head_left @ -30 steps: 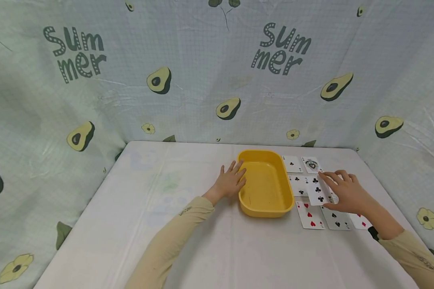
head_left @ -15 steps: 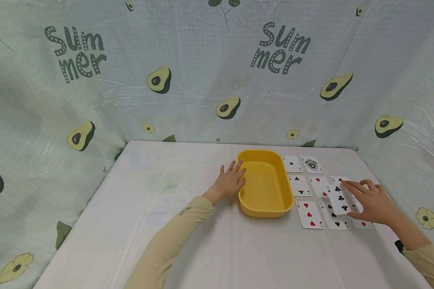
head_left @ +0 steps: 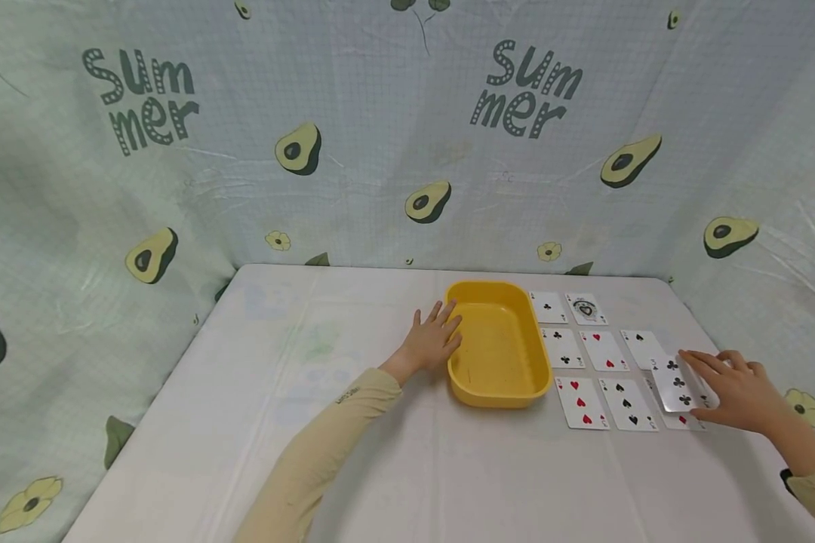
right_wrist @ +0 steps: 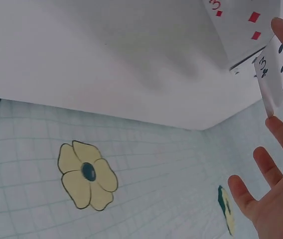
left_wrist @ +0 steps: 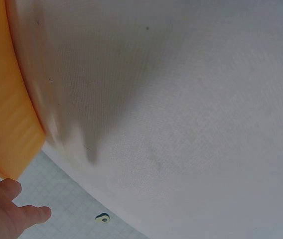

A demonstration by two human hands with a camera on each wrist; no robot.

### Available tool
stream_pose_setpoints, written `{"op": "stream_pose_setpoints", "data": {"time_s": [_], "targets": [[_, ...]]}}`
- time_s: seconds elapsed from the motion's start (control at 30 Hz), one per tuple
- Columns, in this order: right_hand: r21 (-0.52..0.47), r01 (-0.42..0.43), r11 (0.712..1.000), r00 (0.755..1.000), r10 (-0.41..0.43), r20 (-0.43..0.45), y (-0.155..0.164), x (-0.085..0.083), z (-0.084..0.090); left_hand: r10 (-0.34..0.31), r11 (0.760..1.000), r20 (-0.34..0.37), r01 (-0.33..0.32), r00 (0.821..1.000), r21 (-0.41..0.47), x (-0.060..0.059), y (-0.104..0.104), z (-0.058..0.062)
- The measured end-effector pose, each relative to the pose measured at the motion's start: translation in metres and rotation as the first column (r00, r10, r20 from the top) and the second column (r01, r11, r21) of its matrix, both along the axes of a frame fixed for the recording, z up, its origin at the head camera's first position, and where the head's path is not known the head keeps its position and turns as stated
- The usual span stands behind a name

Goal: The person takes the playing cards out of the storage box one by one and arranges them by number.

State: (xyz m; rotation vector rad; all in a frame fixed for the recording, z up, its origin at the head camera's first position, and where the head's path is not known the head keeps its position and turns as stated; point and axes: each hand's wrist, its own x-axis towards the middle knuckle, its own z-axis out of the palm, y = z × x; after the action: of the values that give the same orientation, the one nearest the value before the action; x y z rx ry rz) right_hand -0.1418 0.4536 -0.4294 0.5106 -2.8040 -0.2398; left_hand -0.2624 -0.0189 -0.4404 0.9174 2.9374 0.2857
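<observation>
Held card: three of clubs (head_left: 675, 383), near the table's right edge, lifted over the three of diamonds (right_wrist: 238, 27).
Right hand (head_left: 736, 388): pinches that card between thumb and fingers, the other fingers loosely spread.
Left hand (head_left: 431, 341): flat, fingers straight, resting against the left wall of the yellow tray (head_left: 499, 396).
Tray: at the table's middle, just left of the cards.
Other cards (head_left: 582, 403): face up in rows on the white table (head_left: 312, 422), between tray and right hand.
Backdrop (head_left: 346, 136): avocado-print cloth.
</observation>
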Motion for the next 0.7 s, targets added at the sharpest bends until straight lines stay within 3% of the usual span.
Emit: {"op": "stream_pose_setpoints", "data": {"time_s": [0.43,0.6,0.7], "targets": [[0.042,0.093,0.995,0.993,-0.096,0.073,0.031,0.009,-0.008,-0.006,1.000,-0.013,0.006,1.000,-0.002,-0.002,-0.002,0.001],[0.078,0.216,0.973,0.949,-0.229,0.217,0.040,0.009,-0.009,-0.003,1.000,-0.004,0.003,1.000,0.004,-0.002,-0.002,0.001],[0.099,0.247,0.964,0.931,-0.265,0.250,0.044,0.009,-0.009,-0.003,1.000,0.012,0.003,1.000,0.010,-0.002,-0.002,0.002]]}}
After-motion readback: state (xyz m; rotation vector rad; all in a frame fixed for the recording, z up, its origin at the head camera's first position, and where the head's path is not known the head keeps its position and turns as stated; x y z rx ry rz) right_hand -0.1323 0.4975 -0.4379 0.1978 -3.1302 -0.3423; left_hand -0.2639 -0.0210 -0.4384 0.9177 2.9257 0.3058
